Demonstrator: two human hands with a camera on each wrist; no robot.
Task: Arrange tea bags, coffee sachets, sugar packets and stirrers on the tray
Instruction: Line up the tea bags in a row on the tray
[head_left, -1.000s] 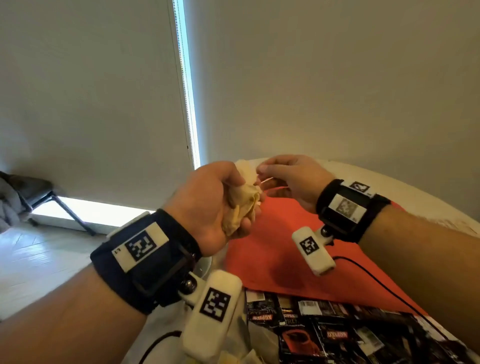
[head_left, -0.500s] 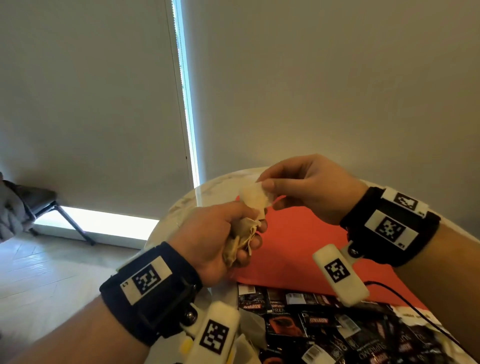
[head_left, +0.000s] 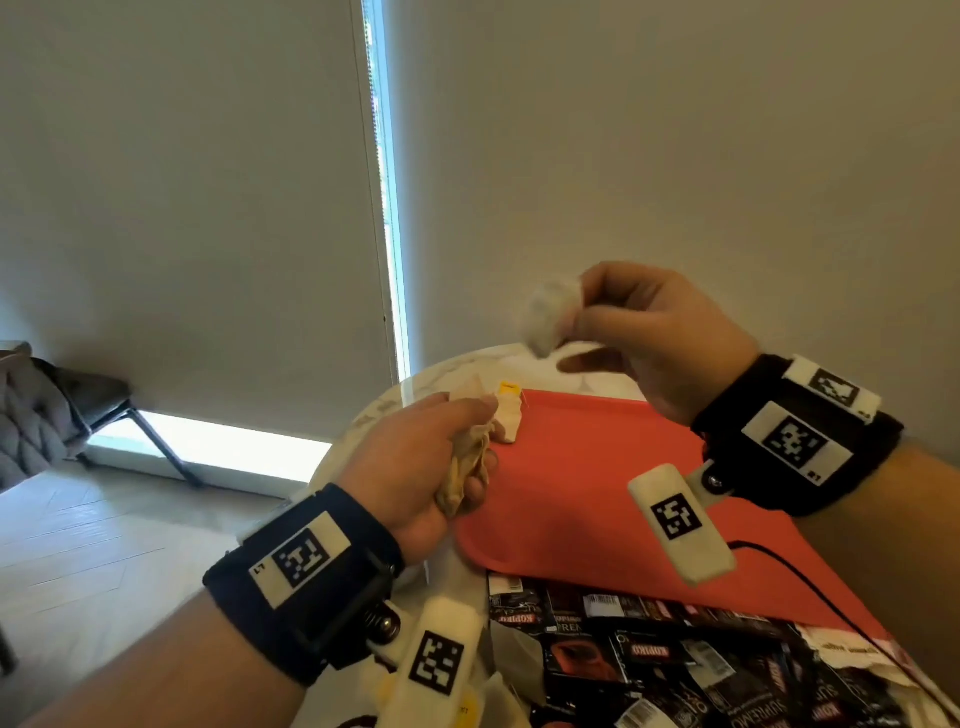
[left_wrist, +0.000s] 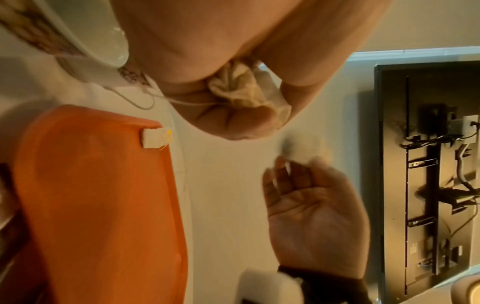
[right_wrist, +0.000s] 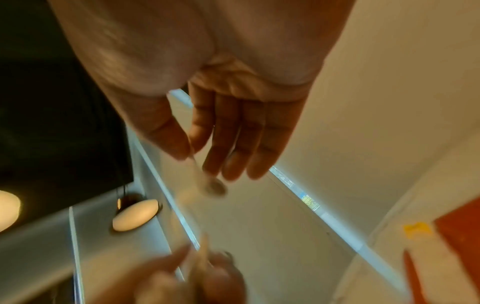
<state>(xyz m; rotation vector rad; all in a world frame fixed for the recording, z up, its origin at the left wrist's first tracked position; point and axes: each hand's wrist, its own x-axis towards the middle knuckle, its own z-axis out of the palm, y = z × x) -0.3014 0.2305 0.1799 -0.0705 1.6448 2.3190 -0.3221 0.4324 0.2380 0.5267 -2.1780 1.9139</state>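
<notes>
My left hand (head_left: 441, 457) grips a crumpled bunch of pale tea bags (head_left: 467, 462), seen bunched in the fist (left_wrist: 244, 90) in the left wrist view. My right hand (head_left: 639, 332) is raised above the table and pinches one white tea bag (head_left: 550, 322), blurred by motion. The red tray (head_left: 597, 493) lies below both hands. One tea bag with a yellow tag (head_left: 511, 410) lies at the tray's far left corner (left_wrist: 155, 137). Black coffee sachets (head_left: 649, 654) are heaped at the tray's near edge.
The tray sits on a round white marble table (head_left: 374, 415). Roller blinds and a grey wall stand behind it. A grey chair (head_left: 47, 410) is at the far left on the wooden floor. A cup (left_wrist: 85, 41) stands near my left hand.
My right hand has pulled one tea bag out of the bunch and lifted it up and to the right. My left hand has sunk toward the tray's left edge.
</notes>
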